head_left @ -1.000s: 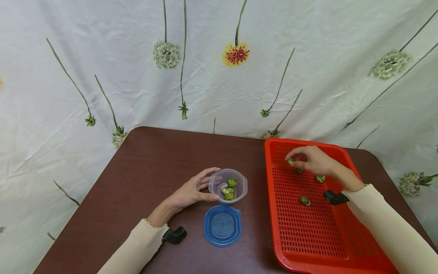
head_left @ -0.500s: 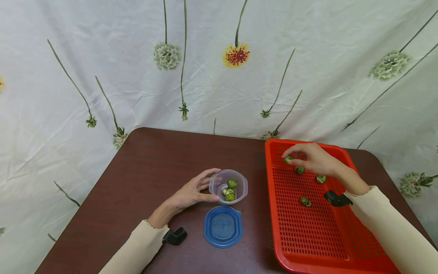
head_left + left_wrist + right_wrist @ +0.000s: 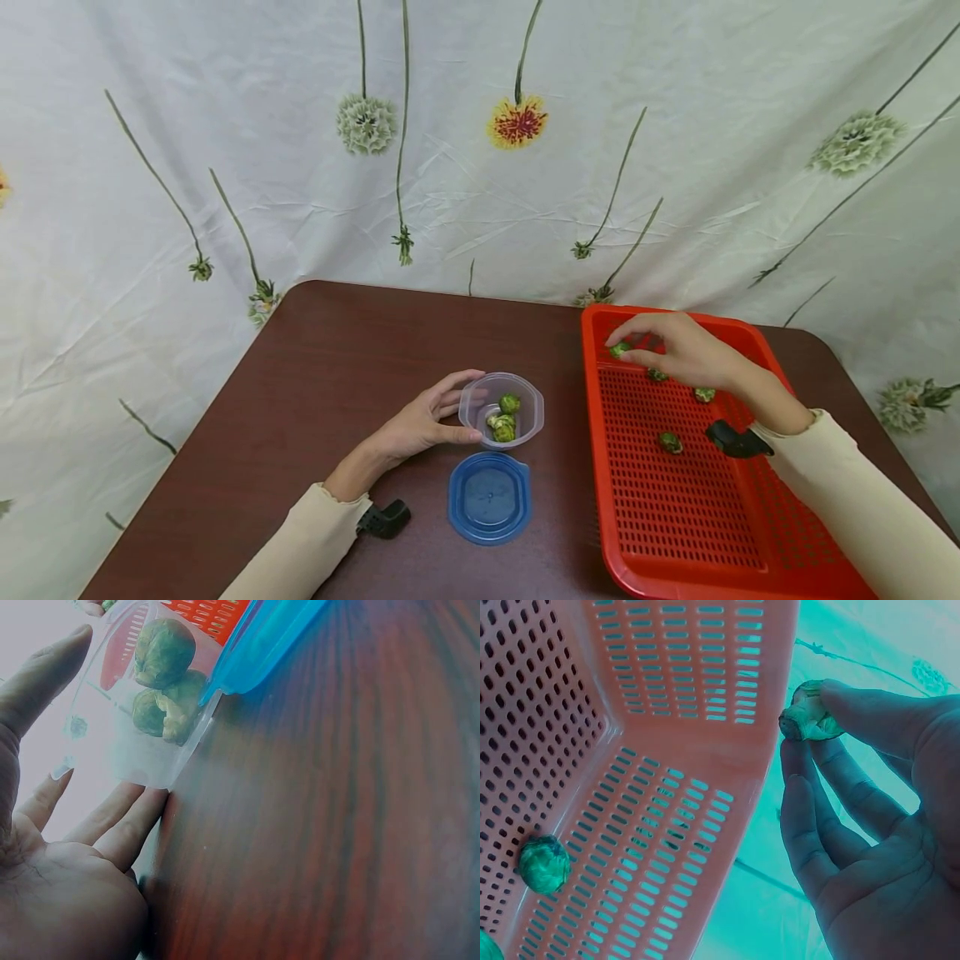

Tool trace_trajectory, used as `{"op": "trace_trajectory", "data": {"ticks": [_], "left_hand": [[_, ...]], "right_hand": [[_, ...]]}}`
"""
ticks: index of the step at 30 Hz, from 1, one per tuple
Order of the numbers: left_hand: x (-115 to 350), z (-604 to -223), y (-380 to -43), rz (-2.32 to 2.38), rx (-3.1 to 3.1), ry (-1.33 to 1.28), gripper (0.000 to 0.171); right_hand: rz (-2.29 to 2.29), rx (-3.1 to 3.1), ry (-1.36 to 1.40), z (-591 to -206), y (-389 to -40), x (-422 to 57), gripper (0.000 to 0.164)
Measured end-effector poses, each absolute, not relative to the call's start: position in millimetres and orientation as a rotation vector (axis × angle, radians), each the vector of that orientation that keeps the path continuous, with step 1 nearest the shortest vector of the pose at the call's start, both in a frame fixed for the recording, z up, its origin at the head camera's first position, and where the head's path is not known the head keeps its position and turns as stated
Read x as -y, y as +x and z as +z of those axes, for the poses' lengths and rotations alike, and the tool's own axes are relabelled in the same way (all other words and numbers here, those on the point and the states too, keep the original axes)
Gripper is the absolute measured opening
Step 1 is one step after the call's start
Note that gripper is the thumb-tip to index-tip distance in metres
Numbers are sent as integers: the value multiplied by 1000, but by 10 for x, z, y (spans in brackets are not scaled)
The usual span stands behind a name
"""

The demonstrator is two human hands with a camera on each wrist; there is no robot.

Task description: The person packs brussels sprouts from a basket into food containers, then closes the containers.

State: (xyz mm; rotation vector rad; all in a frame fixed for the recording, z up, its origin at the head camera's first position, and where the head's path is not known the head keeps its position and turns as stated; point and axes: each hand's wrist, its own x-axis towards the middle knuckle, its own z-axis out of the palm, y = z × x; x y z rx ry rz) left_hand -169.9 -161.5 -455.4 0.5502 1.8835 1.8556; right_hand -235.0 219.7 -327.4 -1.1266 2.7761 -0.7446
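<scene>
Pinching a sprout (image 3: 618, 350) between thumb and fingertips, my right hand (image 3: 690, 352) arches above the basket (image 3: 686, 508); my left hand (image 3: 414, 427) holds the tub (image 3: 530, 412), thumb nearer me, fingers beyond.

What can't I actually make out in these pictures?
Held sprout: head view, partly hidden by the right grip.
Red basket: head view, near right corner lost behind the sleeve and bottom edge.
Blue lid: head view, centre mark too small to read.
Lowest sprout: right wrist view, cut off by the picture's corner.

Green sprouts (image 3: 510, 404), red basket (image 3: 686, 508) — white, flowered cloth (image 3: 465, 175).
</scene>
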Motion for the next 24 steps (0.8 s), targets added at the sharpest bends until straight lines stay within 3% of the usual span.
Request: {"op": "trace_trajectory", "data": {"ticks": [24], "left_hand": [[1611, -4547, -1705, 1850, -1891, 550, 86]], "right_hand": [[-775, -2643, -1270, -3244, -2177, -1806, 25]]}}
